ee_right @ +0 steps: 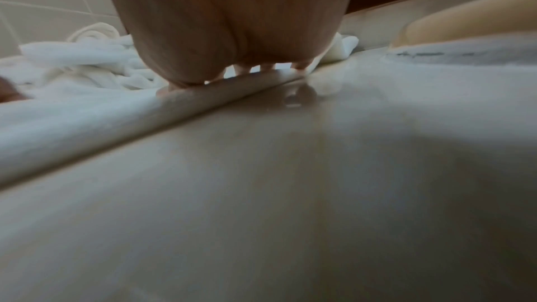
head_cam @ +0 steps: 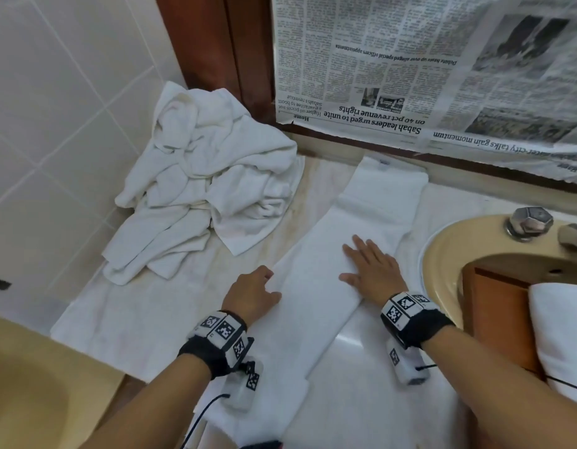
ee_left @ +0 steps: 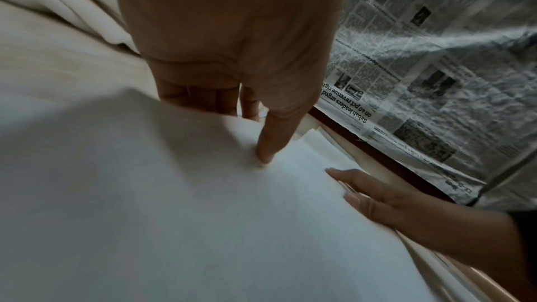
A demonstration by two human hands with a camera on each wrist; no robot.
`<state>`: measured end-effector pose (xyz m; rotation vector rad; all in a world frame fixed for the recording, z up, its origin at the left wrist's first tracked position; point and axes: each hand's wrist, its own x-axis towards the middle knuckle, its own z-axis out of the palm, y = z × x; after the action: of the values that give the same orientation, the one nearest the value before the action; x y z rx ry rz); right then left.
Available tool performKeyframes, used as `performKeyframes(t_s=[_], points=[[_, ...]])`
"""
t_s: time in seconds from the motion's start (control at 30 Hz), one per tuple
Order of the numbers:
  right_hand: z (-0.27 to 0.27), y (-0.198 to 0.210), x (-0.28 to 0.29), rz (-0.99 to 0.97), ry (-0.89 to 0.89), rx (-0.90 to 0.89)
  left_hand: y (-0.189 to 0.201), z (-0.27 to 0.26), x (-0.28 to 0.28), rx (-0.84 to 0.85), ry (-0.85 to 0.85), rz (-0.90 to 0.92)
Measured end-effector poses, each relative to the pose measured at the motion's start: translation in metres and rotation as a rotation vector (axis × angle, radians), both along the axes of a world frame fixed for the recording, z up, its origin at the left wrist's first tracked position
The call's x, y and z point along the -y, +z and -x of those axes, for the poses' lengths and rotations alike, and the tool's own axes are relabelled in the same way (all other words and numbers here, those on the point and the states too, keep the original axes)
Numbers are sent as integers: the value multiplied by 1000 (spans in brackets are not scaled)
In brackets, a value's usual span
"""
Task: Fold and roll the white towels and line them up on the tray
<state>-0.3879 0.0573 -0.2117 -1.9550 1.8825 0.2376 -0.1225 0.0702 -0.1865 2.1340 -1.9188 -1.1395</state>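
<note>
A long white towel [head_cam: 313,286], folded into a narrow strip, lies slantwise on the counter from the mirror's foot toward me. My right hand [head_cam: 368,267] presses flat on the strip's right side with its fingers spread. My left hand [head_cam: 253,291] is at the strip's left edge. In the left wrist view, the left hand [ee_left: 232,54] has its fingers tucked under the towel [ee_left: 174,192] flap and its thumb on top, and the right hand [ee_left: 406,203] lies flat. The wooden tray [head_cam: 497,319] sits in the right sink and holds a rolled white towel [head_cam: 559,328].
A heap of crumpled white towels [head_cam: 203,189] lies at the back left against the tiled wall. Newspaper [head_cam: 426,69] covers the mirror behind. A chrome tap [head_cam: 528,222] stands on the right sink's rim [head_cam: 442,247]. A second beige basin [head_cam: 24,384] is at the front left.
</note>
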Motion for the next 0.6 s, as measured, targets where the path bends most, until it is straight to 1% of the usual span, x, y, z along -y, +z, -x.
performKeyframes(t_s=[0.07,0.13,0.23,0.27,0.33,0.4,0.43,0.53,0.6], points=[[12,2,9,-3,-45,-27,-1,-5,-16,63,4,-7],[23,7,18,-20,-122,-49,-1,-8,-30,85,37,-11],[13,20,16,38,-188,-111,0,-10,-44,77,106,-35],[1,23,9,80,-175,-118,1,-11,-47,62,135,-38],[-31,21,-14,101,-72,-47,4,-11,-49,54,171,-47],[-57,13,-39,33,29,29,6,-9,-52,87,142,-69],[-64,7,-48,-5,43,28,8,-6,-53,119,107,-79],[-60,-3,-53,-25,48,-29,10,3,-60,208,17,-91],[-50,-4,-50,-21,64,-45,12,10,-62,227,-32,-94]])
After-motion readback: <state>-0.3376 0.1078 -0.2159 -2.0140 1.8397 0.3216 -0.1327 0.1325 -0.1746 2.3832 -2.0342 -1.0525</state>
